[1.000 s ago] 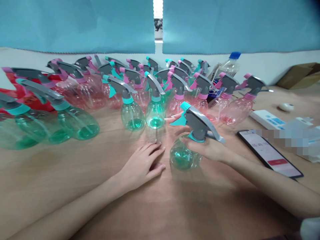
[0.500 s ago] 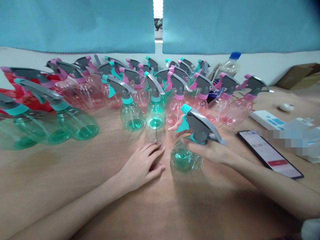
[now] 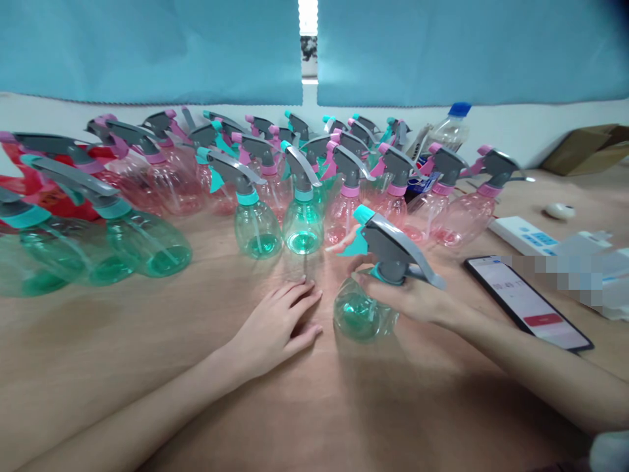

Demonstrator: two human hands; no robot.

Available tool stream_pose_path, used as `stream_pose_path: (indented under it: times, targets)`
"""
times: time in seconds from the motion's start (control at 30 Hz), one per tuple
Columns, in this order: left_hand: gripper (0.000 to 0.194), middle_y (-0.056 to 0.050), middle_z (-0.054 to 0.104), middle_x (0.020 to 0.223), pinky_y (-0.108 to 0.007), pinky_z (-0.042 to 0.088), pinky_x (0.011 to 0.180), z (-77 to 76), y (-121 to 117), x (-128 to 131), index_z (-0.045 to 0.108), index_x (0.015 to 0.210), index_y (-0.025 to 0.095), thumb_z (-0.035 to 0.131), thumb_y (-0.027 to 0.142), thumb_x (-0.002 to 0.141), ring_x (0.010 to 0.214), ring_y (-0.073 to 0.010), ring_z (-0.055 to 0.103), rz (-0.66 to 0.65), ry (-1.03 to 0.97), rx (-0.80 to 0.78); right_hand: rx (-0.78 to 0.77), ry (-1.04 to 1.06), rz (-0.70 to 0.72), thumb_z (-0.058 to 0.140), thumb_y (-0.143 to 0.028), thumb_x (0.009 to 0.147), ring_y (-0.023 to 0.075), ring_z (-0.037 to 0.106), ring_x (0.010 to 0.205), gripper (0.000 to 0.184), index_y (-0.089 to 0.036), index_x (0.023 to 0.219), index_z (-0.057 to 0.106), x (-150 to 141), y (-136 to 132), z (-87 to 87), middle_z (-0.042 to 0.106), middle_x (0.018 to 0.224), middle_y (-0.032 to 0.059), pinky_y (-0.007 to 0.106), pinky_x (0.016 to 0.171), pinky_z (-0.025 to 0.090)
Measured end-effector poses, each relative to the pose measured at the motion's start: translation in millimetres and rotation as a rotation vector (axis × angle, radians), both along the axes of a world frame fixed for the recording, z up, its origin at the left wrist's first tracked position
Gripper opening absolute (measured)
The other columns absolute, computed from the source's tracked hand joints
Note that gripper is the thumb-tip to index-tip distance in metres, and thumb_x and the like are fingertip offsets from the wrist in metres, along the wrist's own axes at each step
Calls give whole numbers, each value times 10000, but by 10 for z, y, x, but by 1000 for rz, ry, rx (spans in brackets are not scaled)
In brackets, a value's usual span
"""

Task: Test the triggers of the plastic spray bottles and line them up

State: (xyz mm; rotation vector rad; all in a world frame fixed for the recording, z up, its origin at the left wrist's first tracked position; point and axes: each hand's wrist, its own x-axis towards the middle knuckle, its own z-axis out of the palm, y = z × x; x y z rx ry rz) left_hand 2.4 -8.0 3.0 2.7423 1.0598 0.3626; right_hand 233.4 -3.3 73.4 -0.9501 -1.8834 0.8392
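Observation:
A green spray bottle (image 3: 361, 314) with a grey and turquoise spray head is held by my right hand (image 3: 407, 295). The fingers wrap round its neck, and one finger reaches out by the turquoise trigger. My left hand (image 3: 280, 318) rests on the wooden table (image 3: 236, 419) to the left of that bottle, fingers spread and holding nothing. Just beyond my hands stand two more green spray bottles, one at the left (image 3: 258, 229) and one at the right (image 3: 303, 223). A pink spray bottle (image 3: 343, 213) is right beside them.
Several pink and green spray bottles fill the back of the table, with green ones (image 3: 147, 242) at the left. On the right lie a phone (image 3: 531, 305), a white box (image 3: 523, 235) and a white mouse-like object (image 3: 560, 211). A blue-capped bottle (image 3: 449, 134) and a cardboard box (image 3: 580, 151) stand behind.
The view has shifted slightly. My right index finger and the turquoise trigger sit a little lower than before. My left hand stays flat on the table.

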Motion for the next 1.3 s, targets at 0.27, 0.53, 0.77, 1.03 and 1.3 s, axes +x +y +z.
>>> stream_pose_path:
  times: [0.27,0.53,0.77,1.03,1.3]
  targets:
    - [486,-130,513,1393,-493,368,1054,-5,9,1,487,1369,172,504,403,942,1302,-306,432,2,-3,-1,28,19,-4,539,-157,759,181,664,891,427,-279,1167,572,-36,20,-81,689,935,9,309,776,571]
    - [503,-135,517,1388,-481,372,1053,-4,9,-2,476,1379,152,506,400,943,1306,-304,424,0,8,7,7,42,21,565,-147,763,197,665,977,579,-284,1318,472,-46,50,-130,677,1089,29,312,791,581]
    - [501,-129,517,1389,-483,364,1060,-12,8,-3,469,1383,155,505,395,945,1315,-299,416,-4,6,17,33,20,18,559,-164,794,158,677,817,479,-285,1256,517,-29,53,-169,688,993,2,291,771,577]
    - [487,-133,518,1387,-488,358,1064,16,10,8,488,1368,154,505,390,943,1312,-307,419,4,6,-10,1,-23,24,594,-264,829,146,656,759,350,-279,1176,545,-17,81,-214,670,846,-23,271,688,561]
    - [494,-117,525,1381,-497,356,1063,10,1,4,457,1396,197,507,388,942,1306,-306,428,0,-16,-13,-24,-33,-6,591,-227,815,156,650,779,293,-277,1102,562,-11,59,-185,686,912,-15,274,691,557]
